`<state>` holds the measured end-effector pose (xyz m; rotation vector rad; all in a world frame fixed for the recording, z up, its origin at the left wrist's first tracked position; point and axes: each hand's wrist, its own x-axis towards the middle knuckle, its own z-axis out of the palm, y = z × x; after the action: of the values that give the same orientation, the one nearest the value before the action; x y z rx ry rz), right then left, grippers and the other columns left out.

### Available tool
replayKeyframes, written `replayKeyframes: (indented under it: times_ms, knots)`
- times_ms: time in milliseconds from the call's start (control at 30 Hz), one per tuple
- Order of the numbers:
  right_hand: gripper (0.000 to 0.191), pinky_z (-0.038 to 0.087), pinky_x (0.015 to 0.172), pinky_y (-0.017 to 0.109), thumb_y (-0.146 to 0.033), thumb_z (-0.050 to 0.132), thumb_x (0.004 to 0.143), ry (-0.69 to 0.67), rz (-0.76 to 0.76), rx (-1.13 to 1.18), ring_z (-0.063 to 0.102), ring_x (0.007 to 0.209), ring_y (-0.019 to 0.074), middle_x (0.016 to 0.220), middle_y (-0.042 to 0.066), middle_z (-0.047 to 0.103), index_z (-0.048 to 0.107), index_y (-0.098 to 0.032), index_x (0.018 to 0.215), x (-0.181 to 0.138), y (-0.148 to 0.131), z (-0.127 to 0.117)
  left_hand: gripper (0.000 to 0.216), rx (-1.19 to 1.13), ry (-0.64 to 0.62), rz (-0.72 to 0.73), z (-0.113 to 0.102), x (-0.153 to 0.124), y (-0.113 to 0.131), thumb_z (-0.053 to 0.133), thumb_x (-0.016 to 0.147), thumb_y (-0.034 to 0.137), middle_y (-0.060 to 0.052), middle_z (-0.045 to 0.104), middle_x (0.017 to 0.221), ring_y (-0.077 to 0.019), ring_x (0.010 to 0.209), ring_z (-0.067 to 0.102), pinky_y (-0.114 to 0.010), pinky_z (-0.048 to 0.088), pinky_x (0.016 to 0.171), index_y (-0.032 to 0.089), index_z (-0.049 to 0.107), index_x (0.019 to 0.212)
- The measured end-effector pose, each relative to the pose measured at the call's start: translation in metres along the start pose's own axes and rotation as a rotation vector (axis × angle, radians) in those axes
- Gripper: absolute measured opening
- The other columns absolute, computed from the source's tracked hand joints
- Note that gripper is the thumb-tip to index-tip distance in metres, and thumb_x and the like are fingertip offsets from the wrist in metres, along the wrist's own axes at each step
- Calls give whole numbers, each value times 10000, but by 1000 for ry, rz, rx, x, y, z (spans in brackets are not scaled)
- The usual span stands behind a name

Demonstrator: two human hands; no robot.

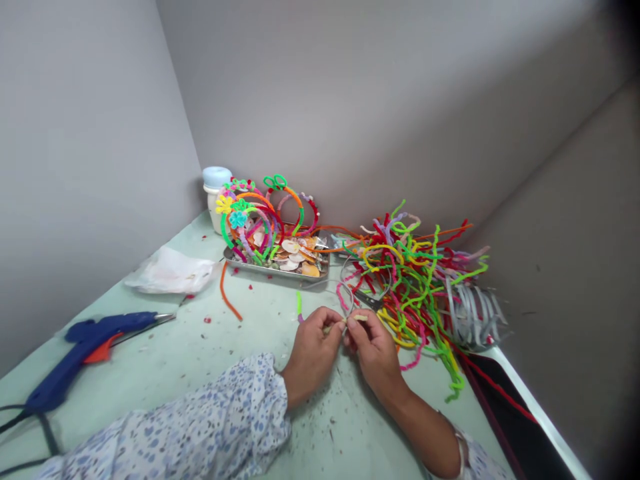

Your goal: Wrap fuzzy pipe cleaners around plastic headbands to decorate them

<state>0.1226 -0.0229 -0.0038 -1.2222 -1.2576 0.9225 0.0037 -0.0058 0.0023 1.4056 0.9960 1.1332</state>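
My left hand (317,343) and my right hand (369,340) meet fingertip to fingertip above the table's middle, both closed in a pinch. Between them is a short, pale cream pipe cleaner (361,318), one end sticking out over my right fingers. A thin grey loop (351,297), which looks like a headband, rises just behind the fingertips; where it meets the pipe cleaner is hidden. A green and purple pipe cleaner (299,303) lies beyond my left hand. To the right spreads a tangled heap of coloured pipe cleaners (420,280).
Decorated headbands (250,230) stand in a metal tray (280,275) of flat printed pieces. Behind it is a white jar (214,200). At left lie a plastic bag (173,270) and a blue glue gun (75,363) with its cord. Grey headbands (473,313) are bundled at right, near the wall.
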Motion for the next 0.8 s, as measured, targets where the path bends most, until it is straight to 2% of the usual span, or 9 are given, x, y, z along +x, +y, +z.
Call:
replayKeyframes:
  times_ms: [333,800]
  knots:
    - [162,367,496,224,-358,505,856,-2,12,34,440,528,113,606,-32,503,524,-200,830,-1,0,0,127,-73,-10,4,0,0,4,473,838,238,11,584,682,-108,637,549,-212,422,608,147,558,813]
    - [188,353,480,220,-381,517,845,-37,119,68,439,505,112,572,-38,512,509,-197,810,2,-2,-1,150,-103,-11,-2,0,-1,9,476,841,286,16,568,643,-111,616,539,-219,421,604,157,540,799]
